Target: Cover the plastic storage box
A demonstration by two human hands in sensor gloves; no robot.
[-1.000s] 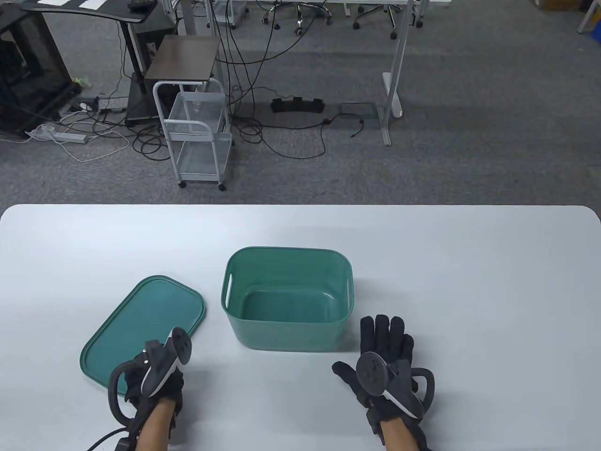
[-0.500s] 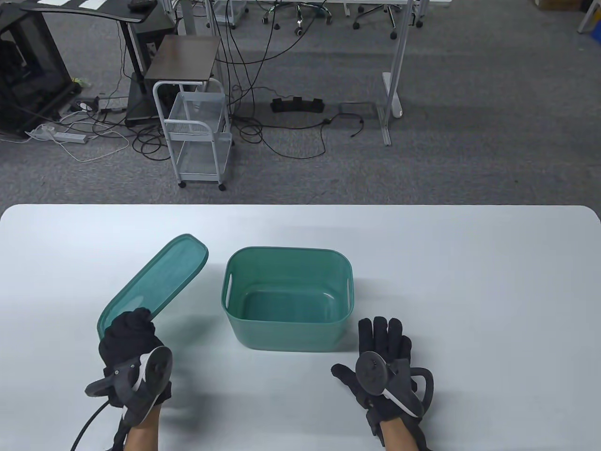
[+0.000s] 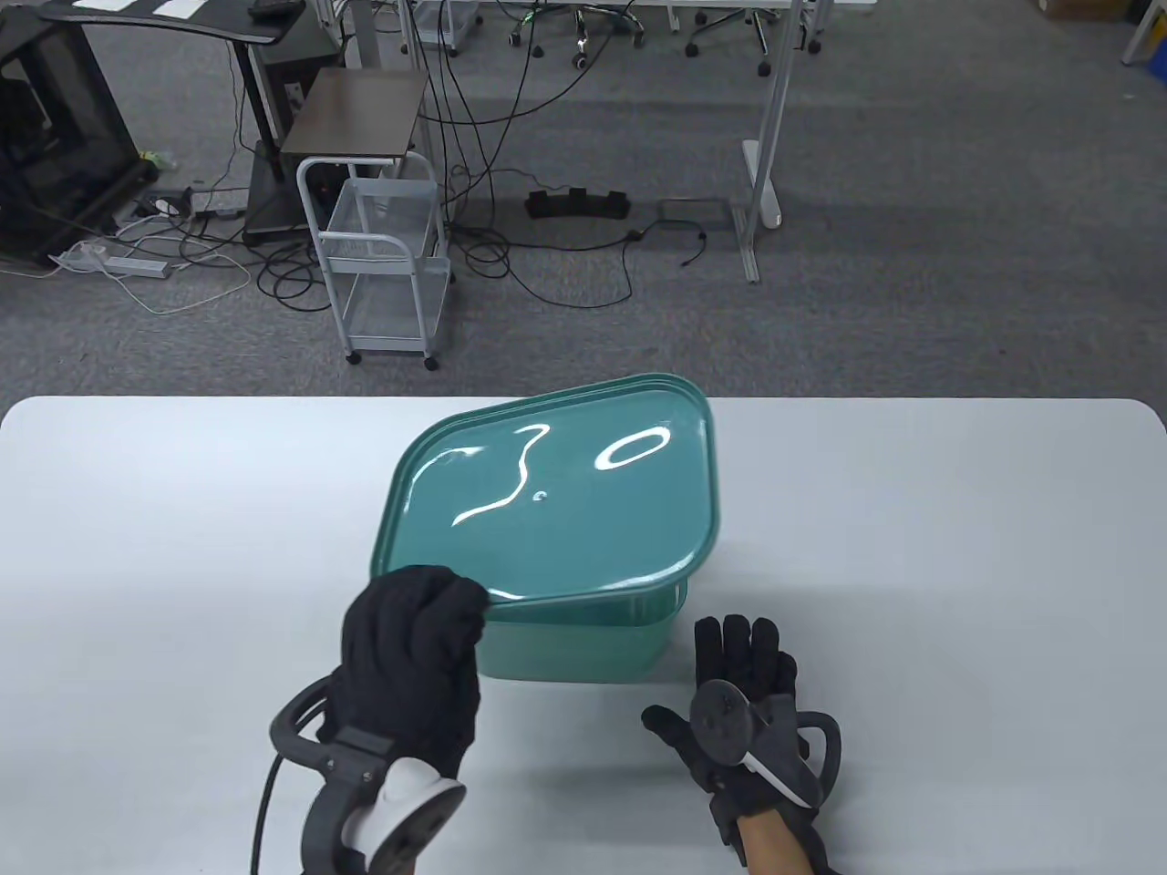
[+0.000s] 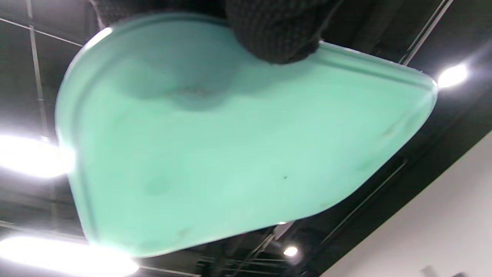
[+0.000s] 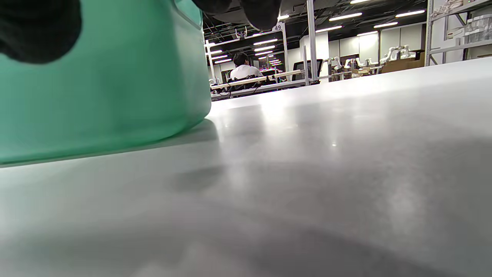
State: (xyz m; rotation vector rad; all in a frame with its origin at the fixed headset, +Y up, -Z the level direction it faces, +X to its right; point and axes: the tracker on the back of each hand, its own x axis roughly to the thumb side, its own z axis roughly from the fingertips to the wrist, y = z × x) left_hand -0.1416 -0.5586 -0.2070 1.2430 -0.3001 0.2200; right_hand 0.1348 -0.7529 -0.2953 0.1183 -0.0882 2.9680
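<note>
Left hand (image 3: 410, 661) grips the green lid (image 3: 556, 492) by its near-left corner, fingers curled over the rim. Lid is in the air just beyond that hand, tilted, above the green storage box (image 3: 583, 638) and hiding most of its opening; only the box's near wall shows under the lid's near edge. Can't tell if the lid touches the box rim anywhere. Left wrist view: lid's face seen against ceiling lights, gloved fingers (image 4: 275, 30) on its edge.

Right hand (image 3: 743, 702) lies flat on the worktop (image 3: 957, 565), palm down, fingers spread, holding nothing. Box sits just beyond its fingertips, to their left; right wrist view shows box wall (image 5: 100, 77) standing on the worktop.
</note>
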